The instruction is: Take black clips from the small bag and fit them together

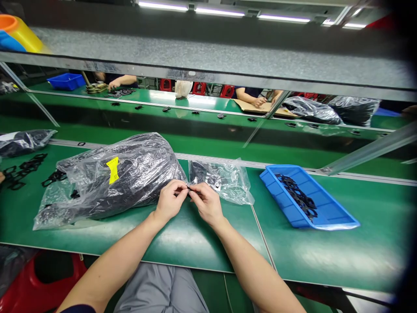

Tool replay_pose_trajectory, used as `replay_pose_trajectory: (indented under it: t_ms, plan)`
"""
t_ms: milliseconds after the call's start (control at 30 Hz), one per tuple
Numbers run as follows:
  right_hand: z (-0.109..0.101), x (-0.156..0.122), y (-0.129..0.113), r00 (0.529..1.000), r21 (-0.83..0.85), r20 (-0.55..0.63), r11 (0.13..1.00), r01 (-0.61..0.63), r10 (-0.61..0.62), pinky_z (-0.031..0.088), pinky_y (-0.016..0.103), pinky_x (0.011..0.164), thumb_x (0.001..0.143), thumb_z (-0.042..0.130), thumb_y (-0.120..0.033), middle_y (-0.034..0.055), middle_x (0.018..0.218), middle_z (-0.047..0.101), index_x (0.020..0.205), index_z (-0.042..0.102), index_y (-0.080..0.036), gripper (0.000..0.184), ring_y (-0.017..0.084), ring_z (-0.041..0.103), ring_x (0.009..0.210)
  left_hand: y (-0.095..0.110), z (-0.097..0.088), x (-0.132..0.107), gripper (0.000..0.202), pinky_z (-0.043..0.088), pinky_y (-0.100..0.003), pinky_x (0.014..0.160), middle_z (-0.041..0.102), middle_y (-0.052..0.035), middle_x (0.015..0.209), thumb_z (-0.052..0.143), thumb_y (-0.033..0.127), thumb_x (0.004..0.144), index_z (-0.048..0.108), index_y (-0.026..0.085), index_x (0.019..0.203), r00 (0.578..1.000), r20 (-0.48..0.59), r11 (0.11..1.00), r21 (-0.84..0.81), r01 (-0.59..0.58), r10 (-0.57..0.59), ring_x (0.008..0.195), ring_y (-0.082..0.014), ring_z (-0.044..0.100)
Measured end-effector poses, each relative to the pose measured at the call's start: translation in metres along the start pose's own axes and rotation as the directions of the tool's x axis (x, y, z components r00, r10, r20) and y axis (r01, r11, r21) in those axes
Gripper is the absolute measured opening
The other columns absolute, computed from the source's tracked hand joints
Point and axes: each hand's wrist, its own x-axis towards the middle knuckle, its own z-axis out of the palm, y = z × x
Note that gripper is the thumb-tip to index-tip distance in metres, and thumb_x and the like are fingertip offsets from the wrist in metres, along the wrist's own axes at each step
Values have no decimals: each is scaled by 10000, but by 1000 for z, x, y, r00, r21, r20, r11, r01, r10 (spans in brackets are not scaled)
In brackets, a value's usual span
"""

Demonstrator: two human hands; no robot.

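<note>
A small black part [188,189], mostly hidden by fingers, is pinched between my two hands above the green table. My left hand [170,200] is closed on its left side, thumb against forefinger. From the other side my right hand [206,203] grips it the same way, the fingertips almost meeting. Just behind and left of my hands lies a large clear plastic bag [143,161] full of black parts, with a yellow label [113,170] on it. Behind my right hand is a smaller clear bag [231,180] with dark and white pieces inside.
To the right stands a blue tray [329,211] holding several black parts [298,198]. Loose black frames [24,171] lie at the far left. Beyond the table edge runs a green belt with spaced black pieces [221,116]. Co-workers' hands [259,102] show across it. A metal shelf [208,52] spans overhead.
</note>
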Motion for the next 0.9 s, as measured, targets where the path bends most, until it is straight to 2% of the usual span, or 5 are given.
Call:
replay_pose_trajectory:
  t_ms: [200, 500, 667, 800, 900]
  plan:
    - [-2, 1, -2, 1000, 7, -4, 1000, 23, -23, 572, 288, 612, 893, 564, -252, 53, 924, 608, 1025, 655, -227, 162, 131, 609, 684, -4, 2, 1, 95, 530, -254, 699, 654, -46, 870, 644, 248, 796, 633, 158, 823, 984, 5, 973, -153, 175, -176, 775, -141, 627]
    - [-2, 1, 0, 997, -45, -8, 996, 72, -73, 560, 307, 663, 890, 567, -235, 58, 909, 627, 1018, 657, -228, 157, 165, 623, 787, 0, 1, 1, 75, 517, -240, 680, 637, -51, 904, 624, 239, 805, 646, 168, 800, 993, 2, 986, -118, 116, -117, 827, -150, 617]
    - [-3, 2, 0, 993, -80, 4, 990, 117, -117, 552, 332, 719, 886, 571, -217, 57, 901, 642, 1006, 663, -225, 151, 173, 627, 813, 3, -1, 1, 65, 505, -235, 660, 635, -49, 889, 609, 218, 800, 647, 165, 797, 991, 30, 988, -81, 131, -129, 797, -144, 609]
    - [-4, 3, -2, 991, -89, 18, 987, 136, -135, 545, 340, 751, 883, 572, -204, 57, 896, 657, 998, 669, -223, 151, 175, 627, 826, 3, -1, 3, 66, 498, -244, 683, 642, -40, 861, 632, 222, 775, 631, 156, 780, 974, 36, 960, -163, 226, -223, 763, -133, 604]
    - [-5, 4, -4, 990, -75, 14, 988, 138, -138, 544, 338, 744, 879, 577, -204, 55, 881, 662, 991, 674, -226, 151, 174, 623, 819, 4, -1, 5, 125, 488, -234, 634, 628, -9, 773, 689, 223, 717, 617, 156, 794, 935, 53, 880, -322, 348, -350, 688, -115, 585]
